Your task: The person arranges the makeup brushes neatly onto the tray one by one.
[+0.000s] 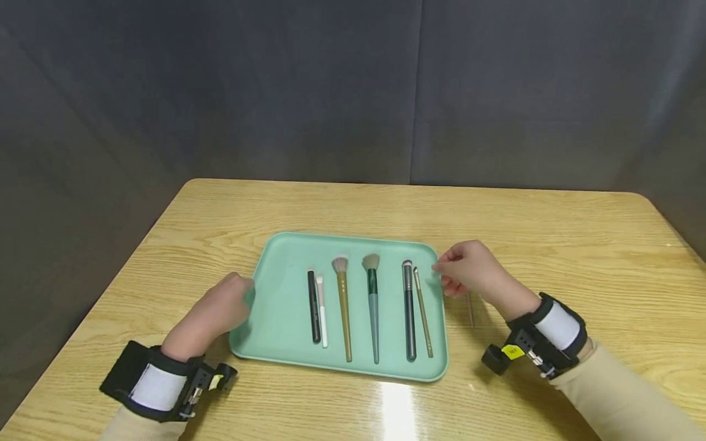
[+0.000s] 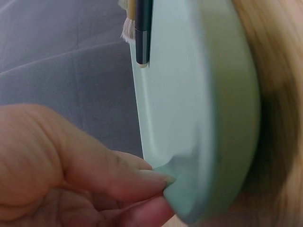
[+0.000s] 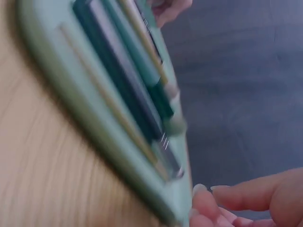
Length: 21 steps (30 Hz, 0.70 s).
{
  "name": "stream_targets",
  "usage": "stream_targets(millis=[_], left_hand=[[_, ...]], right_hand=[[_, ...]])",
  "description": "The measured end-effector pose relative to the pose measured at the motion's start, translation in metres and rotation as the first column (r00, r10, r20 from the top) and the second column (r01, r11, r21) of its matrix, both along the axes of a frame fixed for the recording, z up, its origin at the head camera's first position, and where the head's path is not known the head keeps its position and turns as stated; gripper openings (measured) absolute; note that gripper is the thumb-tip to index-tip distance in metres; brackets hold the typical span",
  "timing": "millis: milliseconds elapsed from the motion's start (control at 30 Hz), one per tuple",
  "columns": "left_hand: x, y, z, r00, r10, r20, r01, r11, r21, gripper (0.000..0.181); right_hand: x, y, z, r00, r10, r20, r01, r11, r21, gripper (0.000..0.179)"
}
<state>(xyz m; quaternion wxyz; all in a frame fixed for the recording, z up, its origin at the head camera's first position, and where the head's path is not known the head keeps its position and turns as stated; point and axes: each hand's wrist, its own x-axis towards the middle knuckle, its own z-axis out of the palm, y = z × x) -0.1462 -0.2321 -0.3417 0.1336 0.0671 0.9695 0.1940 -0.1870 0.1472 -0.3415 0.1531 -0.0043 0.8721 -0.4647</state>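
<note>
My left hand holds the left rim of a mint-green tray; its thumb and fingers pinch the rim in the left wrist view. At the tray's upper right rim is my right hand, fingers loosely bent and fingertips right at the edge. Several makeup brushes lie side by side on the tray: a short black brush, a white-handled brush, a gold-handled brush, a green-handled brush, a dark brush with a silver ferrule and a slim gold brush.
The tray lies on a light wooden table. A thin brownish strip shows on the table below the right hand, partly hidden by it. Behind the table hangs a dark grey curtain. Each wrist wears a strapped camera.
</note>
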Motion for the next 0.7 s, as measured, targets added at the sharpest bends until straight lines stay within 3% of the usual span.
stream_targets(millis=[300, 700], left_hand=[[0.0, 0.001, 0.0, 1.0, 0.011, 0.014, -0.011, 1.0, 0.023, 0.038], [0.0, 0.001, -0.001, 1.0, 0.026, 0.017, -0.026, 1.0, 0.001, 0.039]], right_hand=[[-0.006, 0.033, -0.016, 0.998, -0.061, 0.031, 0.06, 0.998, 0.037, 0.015], [-0.012, 0.036, -0.022, 0.996, -0.074, 0.056, 0.066, 0.989, 0.135, 0.016]])
